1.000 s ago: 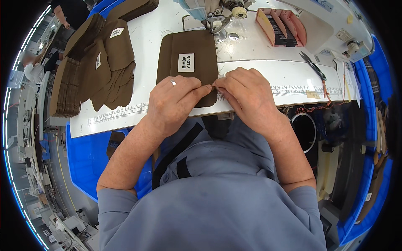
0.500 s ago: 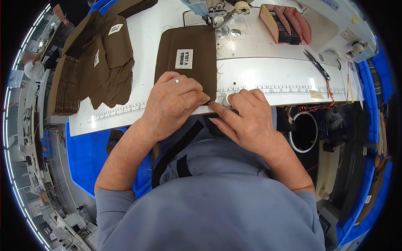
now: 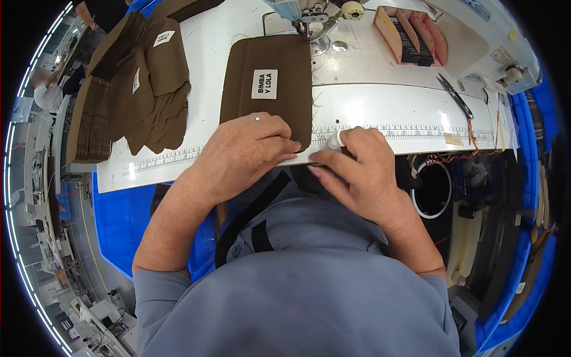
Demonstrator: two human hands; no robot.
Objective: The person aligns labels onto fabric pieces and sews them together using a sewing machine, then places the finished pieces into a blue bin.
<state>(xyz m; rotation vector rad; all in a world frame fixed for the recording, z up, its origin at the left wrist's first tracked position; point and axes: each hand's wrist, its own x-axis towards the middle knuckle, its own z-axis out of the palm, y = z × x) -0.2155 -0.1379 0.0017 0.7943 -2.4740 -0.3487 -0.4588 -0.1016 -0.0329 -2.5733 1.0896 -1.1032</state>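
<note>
A brown fabric panel [image 3: 241,83] with a white printed label [image 3: 264,84] lies flat on the sewing table, its far right corner by the needle of a sewing machine [image 3: 312,27]. My left hand [image 3: 253,149], a ring on one finger, is closed at the panel's near edge, fingertips at its near right corner. Just right of that corner, my right hand [image 3: 363,172] is at the table's front edge, thumb and forefinger almost together; what they hold, if anything, I cannot make out. A white cover [image 3: 335,141] wraps one right finger. A black strip [image 3: 253,208] hangs across my lap.
Stacked brown panels [image 3: 98,119] stand at the left. Thread snips [image 3: 455,95] and a pink divided box [image 3: 410,35] lie at the right. A ruler scale [image 3: 410,130] runs along the table's front. Blue bins [image 3: 122,232] flank me. Another person [image 3: 101,15] is at far left.
My fingertips, close together before, have drawn a little apart. The right hand has shifted slightly right, away from the panel's corner. My left hand remains at the panel's near edge.
</note>
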